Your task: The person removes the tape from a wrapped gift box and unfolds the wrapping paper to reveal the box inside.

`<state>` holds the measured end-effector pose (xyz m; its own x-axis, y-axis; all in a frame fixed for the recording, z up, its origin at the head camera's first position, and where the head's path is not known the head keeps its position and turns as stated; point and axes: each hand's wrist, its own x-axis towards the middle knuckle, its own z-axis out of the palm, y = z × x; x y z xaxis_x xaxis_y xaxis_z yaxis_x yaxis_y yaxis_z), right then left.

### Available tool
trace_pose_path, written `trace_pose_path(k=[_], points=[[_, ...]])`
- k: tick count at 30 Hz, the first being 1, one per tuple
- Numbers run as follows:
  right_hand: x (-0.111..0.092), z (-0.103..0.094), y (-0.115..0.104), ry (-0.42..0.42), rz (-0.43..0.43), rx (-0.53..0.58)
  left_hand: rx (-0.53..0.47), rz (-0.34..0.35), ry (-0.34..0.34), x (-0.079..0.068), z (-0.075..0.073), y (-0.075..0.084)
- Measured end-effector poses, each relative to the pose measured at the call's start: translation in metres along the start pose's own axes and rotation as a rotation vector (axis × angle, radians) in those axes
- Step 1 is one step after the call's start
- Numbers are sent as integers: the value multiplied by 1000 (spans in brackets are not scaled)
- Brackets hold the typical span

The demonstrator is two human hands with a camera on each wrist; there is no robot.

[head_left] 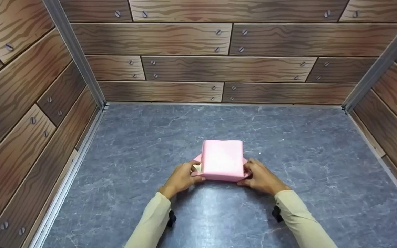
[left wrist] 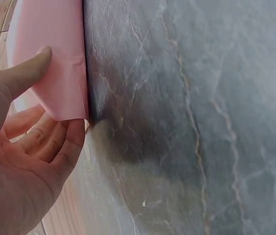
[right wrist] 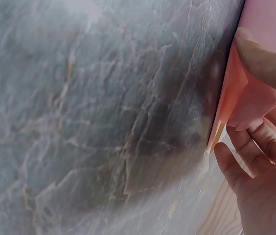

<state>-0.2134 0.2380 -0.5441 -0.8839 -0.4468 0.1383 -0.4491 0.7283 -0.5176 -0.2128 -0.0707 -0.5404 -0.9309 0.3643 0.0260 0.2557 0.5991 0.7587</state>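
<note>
A square box wrapped in pink paper (head_left: 222,157) lies on the grey marbled tabletop between both hands. At its left end my left hand (head_left: 183,176) holds the paper flap (left wrist: 62,100), thumb on the front side and curled fingers behind it. A cream-coloured patch (head_left: 197,167) shows inside that end. My right hand (head_left: 261,176) grips the opposite end, its thumb at the front lower edge and its bent fingers at the creased, partly tucked paper (right wrist: 255,105). The fingertips behind the paper are partly hidden in both wrist views.
The marbled tabletop (head_left: 143,144) runs around the box. Wood-patterned panels (head_left: 219,69) stand at the back and both sides, with metal strips (head_left: 91,137) along their edges. A tiny white speck (head_left: 259,153) lies right of the box. Dark devices (head_left: 171,218) sit under the sleeves.
</note>
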Motion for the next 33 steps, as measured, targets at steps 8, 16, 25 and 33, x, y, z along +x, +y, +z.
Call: trace_pose_path(k=[8,16,25,33], points=[[0,-1,0,5,-14,22,-39,14,25,-2,-1,-2],[-3,0,1,20,-9,29,-86,10,57,-4,-2,-4],[-7,-2,3,42,-15,23,-104,63,89,-8,-2,-8],[-10,-4,3,46,-49,48,-124,116,86,-13,-2,-11]])
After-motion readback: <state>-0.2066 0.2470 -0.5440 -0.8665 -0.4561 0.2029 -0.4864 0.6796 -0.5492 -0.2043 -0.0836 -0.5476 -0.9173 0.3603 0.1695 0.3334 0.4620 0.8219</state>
